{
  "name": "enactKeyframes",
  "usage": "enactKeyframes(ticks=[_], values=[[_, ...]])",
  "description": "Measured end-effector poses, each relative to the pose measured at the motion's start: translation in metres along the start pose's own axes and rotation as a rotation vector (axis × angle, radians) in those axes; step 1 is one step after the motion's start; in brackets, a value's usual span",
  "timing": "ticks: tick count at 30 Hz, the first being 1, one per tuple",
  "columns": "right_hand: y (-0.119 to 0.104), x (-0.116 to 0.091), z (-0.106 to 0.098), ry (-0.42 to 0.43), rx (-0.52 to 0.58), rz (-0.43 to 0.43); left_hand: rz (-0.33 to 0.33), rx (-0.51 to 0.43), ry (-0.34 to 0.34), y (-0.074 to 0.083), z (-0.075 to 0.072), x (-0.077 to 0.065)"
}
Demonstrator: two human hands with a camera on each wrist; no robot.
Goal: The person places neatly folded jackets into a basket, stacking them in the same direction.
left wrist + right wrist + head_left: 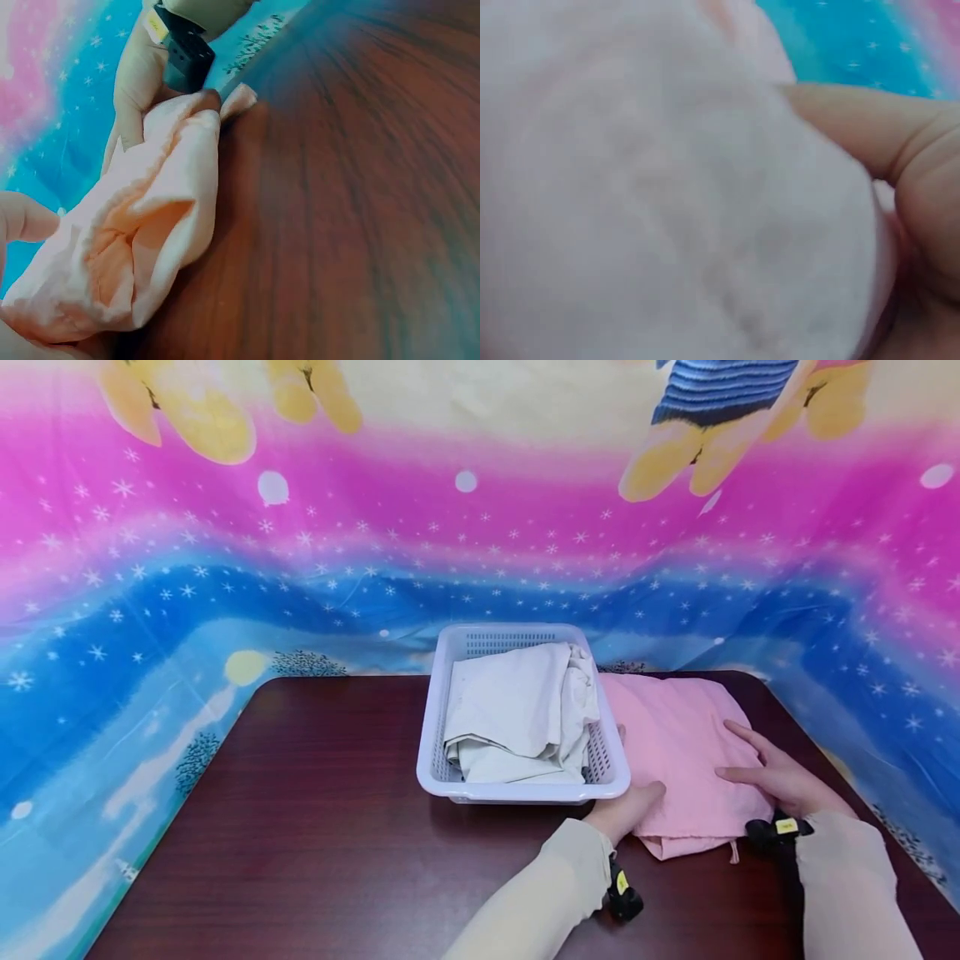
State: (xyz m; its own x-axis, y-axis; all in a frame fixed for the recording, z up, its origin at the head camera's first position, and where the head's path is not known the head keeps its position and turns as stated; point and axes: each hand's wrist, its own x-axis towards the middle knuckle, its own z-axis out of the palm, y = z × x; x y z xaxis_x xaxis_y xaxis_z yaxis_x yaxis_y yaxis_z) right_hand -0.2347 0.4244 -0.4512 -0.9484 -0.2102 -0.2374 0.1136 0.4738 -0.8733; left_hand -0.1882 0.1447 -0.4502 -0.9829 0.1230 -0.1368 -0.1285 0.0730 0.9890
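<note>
A folded, soft pale-pink cloth [682, 743] was at the right of a glossy, dark red-brown table [337, 760]. The left hand [628, 810] clamped its left edge, thumb uppermost; the right hand [787, 781] pinched its right edge, two digits apart on top. Just left, I saw a white perforated plastic basket [517, 792] (folded off-white fabric [510, 702] inside).

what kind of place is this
Likely a makeshift indoor workspace: a wood-grained table, a snowflake-patterned backdrop around its back and sides, and a plastic basket of white cloth beside pink cloth.
</note>
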Motion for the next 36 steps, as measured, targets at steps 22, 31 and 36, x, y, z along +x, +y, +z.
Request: enactKeyframes(ticks=[22,31,36], values=[[0.011,-0.021,0.011,-0.044,0.221,-0.021,-0.064,-0.016,0.073,-0.005,0.006,-0.002],[0.005,-0.019,0.017,-0.035,0.265,-0.03,-0.12,-0.059,0.034,-0.009,0.001,-0.001],[0.002,-0.017,0.021,-0.022,0.249,-0.025,-0.151,-0.05,-0.015,-0.011,-0.001,0.0]])
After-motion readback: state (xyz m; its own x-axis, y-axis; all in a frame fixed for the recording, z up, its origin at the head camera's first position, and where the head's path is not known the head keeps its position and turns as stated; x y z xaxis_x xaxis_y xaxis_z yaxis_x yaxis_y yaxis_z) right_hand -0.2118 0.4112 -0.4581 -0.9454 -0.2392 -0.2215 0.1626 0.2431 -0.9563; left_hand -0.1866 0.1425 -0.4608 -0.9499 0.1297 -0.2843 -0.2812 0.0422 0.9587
